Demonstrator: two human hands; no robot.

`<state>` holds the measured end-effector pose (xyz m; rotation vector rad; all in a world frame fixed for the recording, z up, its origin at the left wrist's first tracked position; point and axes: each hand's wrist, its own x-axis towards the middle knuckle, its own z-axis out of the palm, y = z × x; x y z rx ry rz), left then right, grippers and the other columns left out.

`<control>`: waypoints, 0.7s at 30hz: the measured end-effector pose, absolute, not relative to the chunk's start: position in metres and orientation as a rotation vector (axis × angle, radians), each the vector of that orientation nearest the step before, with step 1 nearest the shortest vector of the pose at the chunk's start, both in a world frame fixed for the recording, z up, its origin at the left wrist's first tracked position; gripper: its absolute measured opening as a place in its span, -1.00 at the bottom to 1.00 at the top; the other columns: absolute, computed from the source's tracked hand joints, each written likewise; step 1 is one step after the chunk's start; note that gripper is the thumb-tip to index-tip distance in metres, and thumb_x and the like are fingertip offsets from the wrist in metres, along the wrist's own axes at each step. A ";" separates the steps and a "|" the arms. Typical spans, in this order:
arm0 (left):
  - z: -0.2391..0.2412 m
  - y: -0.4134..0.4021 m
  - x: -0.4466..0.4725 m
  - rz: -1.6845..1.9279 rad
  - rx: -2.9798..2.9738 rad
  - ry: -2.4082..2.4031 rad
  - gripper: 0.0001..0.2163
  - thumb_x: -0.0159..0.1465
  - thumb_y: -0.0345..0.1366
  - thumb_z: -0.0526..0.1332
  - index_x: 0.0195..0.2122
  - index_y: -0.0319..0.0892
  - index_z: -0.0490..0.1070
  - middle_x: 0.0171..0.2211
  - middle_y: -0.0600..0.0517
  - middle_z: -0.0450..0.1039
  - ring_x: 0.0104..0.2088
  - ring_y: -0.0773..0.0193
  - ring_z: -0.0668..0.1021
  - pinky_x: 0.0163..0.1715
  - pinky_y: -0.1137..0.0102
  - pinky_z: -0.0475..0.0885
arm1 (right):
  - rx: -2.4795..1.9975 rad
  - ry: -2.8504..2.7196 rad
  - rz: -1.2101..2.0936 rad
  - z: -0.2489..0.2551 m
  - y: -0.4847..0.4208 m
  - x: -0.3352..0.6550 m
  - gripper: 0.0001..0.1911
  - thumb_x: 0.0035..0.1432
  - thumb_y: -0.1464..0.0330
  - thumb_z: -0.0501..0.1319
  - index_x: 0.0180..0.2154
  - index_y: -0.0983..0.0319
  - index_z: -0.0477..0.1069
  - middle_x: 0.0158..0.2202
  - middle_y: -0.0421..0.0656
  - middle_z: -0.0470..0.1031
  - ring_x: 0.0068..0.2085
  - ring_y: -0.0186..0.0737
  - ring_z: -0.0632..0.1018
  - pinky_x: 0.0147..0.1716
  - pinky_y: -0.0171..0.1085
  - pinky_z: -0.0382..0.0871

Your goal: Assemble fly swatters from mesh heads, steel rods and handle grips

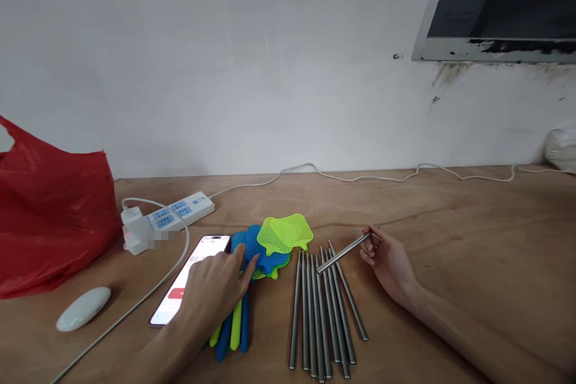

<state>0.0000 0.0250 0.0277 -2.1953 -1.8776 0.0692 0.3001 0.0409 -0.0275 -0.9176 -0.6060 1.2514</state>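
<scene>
White wall [270,84] stands behind a brown wooden counter [472,264]. Up high, past the right hand [390,259], a big dark screen [508,0] hangs on it. The right hand pinches one shiny metal stick [344,253] with its thumb and fingers, and the stick tips down to the left. Between the two hands, more metal sticks [323,312] lie side by side. The left hand [216,279] has its thumb and pointing finger spread, over a pile of blue and green swatters [261,252]. I can't tell if it touches them. Just left of that hand is a phone [183,277]. Farther left are a white mouse [84,309] and a red bag [54,210]. Past the phone sits a white power strip [182,211].
</scene>
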 end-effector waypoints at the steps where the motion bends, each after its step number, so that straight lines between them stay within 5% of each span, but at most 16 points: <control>1: 0.027 0.025 0.001 0.077 -2.202 -1.873 -0.65 0.44 -0.10 -0.08 -0.26 -0.16 0.40 -0.53 -0.08 0.52 -0.49 -0.03 0.60 -0.58 0.40 0.10 | -0.915 -0.601 1.254 -0.027 0.041 0.299 -0.78 0.02 0.21 0.35 -0.47 0.22 0.47 -0.64 -0.31 0.20 -0.62 -0.38 0.19 -0.70 -0.34 0.08; 12: 0.020 0.025 -0.004 -0.127 -2.266 -1.823 -0.67 0.41 -0.13 -0.04 -0.48 -0.10 0.26 -0.64 0.03 0.37 -0.57 0.09 0.52 -0.57 0.39 -0.02 | -0.904 -0.550 1.282 -0.025 0.040 0.296 -0.78 -0.01 0.23 0.39 -0.50 0.24 0.47 -0.67 -0.32 0.19 -0.62 -0.41 0.14 -0.70 -0.41 0.07; 17: 0.014 0.025 -0.006 -0.878 -2.534 -1.753 -0.61 0.36 -0.09 0.06 -0.57 -0.08 0.01 -0.71 0.20 0.06 -0.68 0.33 0.28 -0.60 0.43 0.05 | -0.907 -0.531 1.299 -0.026 0.042 0.296 -0.77 -0.01 0.24 0.39 -0.52 0.24 0.46 -0.68 -0.32 0.19 -0.63 -0.41 0.14 -0.72 -0.42 0.07; 21: 0.010 0.018 -0.004 -1.514 -2.624 -1.645 -0.61 0.32 -0.14 0.23 -0.55 -0.09 0.06 -0.72 0.26 0.14 -0.72 0.43 0.26 -0.69 0.52 0.15 | -0.901 -0.514 1.308 -0.025 0.041 0.295 -0.77 -0.04 0.24 0.41 -0.51 0.24 0.46 -0.69 -0.34 0.18 -0.64 -0.43 0.14 -0.73 -0.45 0.08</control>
